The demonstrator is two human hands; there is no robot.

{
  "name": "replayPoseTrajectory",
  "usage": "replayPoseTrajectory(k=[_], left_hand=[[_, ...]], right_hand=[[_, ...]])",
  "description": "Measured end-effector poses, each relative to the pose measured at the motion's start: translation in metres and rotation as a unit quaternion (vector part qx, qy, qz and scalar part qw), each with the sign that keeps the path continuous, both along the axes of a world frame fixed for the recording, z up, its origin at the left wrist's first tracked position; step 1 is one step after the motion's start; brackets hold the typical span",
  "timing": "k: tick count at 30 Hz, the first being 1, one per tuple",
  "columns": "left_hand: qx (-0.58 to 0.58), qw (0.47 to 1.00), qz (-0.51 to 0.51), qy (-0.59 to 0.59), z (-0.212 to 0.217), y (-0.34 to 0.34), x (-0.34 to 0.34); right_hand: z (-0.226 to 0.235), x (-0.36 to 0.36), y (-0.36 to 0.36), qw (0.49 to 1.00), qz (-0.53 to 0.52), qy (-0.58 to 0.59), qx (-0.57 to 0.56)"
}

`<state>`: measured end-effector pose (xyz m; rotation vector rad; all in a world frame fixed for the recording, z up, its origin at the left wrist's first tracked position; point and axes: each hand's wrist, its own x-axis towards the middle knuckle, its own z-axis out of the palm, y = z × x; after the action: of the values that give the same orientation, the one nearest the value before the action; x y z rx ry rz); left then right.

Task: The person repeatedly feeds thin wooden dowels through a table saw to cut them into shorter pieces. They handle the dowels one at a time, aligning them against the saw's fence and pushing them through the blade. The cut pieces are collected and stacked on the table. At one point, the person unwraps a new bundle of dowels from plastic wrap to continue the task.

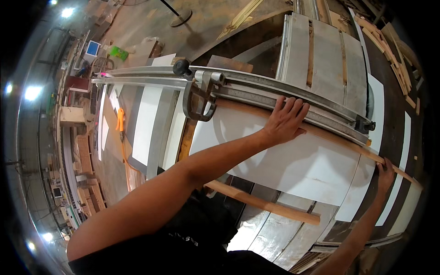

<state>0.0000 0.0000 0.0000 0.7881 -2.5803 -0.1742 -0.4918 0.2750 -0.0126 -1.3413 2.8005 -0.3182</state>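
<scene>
Black shirt [165, 259], white lettering [183, 239]; left hand [286, 121] spread over wooden strip [343, 141] and graduated rail [327, 122]; right hand [386, 174] pinching strip.

1. Grey metal table [288, 231] made of long, parallel slabs.
2. On it: a broad, flat white board [275, 153]; a straight light-brown wooden bar [266, 202].
3. Long, thin brown wooden strip [334, 137] along the board's edge.

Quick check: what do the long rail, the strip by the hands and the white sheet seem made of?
Rail: bare metal, perhaps aluminium, judging by its grey sheen.
Strip: probably unpainted wood, from its warm brown tone.
White sheet: smooth, perhaps laminated board, though its plain surface leaves plastic open.
</scene>
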Motion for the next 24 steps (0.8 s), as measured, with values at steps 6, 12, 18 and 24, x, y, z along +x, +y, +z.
replayPoseTrajectory(k=[6, 12, 18, 24], left_hand=[[0.019, 0.999, -0.002, 0.034, -0.002, 0.000, -0.013], [0.024, 1.000, 0.016, 0.012, 0.002, 0.002, -0.015], [0.097, 0.992, 0.011, -0.079, 0.001, 0.014, -0.058], [-0.004, 1.000, 0.025, -0.010, -0.003, 0.019, -0.064]], right_hand=[[0.005, -0.016, 0.001, 1.000, -0.021, -0.015, -0.008], [-0.001, -0.013, 0.000, 0.999, -0.010, -0.031, -0.025], [-0.017, -0.010, 0.007, 0.997, 0.007, -0.019, -0.074], [0.020, 0.025, -0.015, 0.998, -0.050, 0.003, -0.038]])
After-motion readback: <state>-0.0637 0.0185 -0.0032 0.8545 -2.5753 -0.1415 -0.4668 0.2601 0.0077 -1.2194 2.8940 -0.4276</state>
